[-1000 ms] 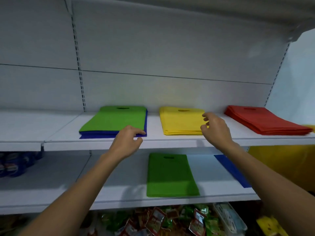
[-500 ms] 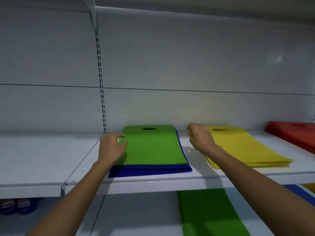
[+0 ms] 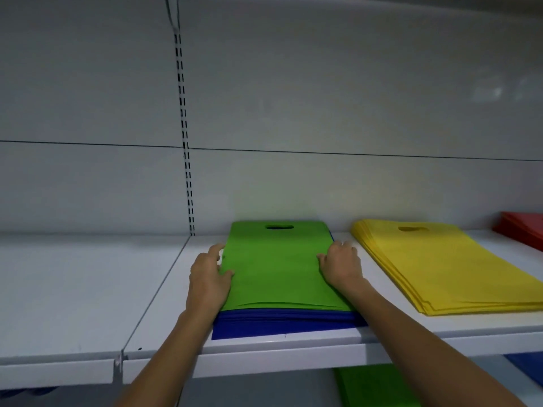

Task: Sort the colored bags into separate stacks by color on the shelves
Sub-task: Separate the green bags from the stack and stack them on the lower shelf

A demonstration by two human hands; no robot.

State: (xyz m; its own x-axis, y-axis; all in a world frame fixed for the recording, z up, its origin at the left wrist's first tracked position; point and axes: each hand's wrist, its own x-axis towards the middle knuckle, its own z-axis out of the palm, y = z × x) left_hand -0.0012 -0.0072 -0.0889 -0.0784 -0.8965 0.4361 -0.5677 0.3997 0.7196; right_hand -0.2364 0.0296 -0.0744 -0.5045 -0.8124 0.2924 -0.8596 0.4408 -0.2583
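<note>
Green bags [image 3: 279, 265]: thin flat layer with the handle cut-out toward the back. It lies on the blue bags just right of the upright, and its front edge sits back from the blue front edge.
Blue bags [image 3: 288, 323]: thicker stack under the green, seen as a band along the front that reaches close to the shelf's front edge. A sliver also shows at the far right corner.
Left hand [image 3: 208, 277]: at the green layer's left edge, about midway along. The thumb rests on the green top, the index finger stretches forward beside the edge, and the other fingertips are hidden.
Right hand [image 3: 340, 265]: at the right edge, opposite the left hand. The thumb rests on the green top and the fingers curl down over the side.
Grip: both hands are narrow and hold the green bags by their side edges. Whether any blue bag is caught too, cannot tell.
Yellow bags [image 3: 440, 268]: own stack on the same shelf, to the right and apart from the green and blue pile, cut-out to the rear.
Red bags [image 3: 523, 233]: at the shelf's far right, toward the back, cut off by the frame.
Shelf [image 3: 88, 289]: white metal, with a seam left of the pile.
Upright [image 3: 185, 142]: slotted strip on the back panel, meeting the shelf at that seam.
Second green bag [image 3: 373, 386]: shows below the shelf's front edge, partly hidden.
Blue piece [image 3: 529, 368]: bottom right, below the shelf; shape unclear.
</note>
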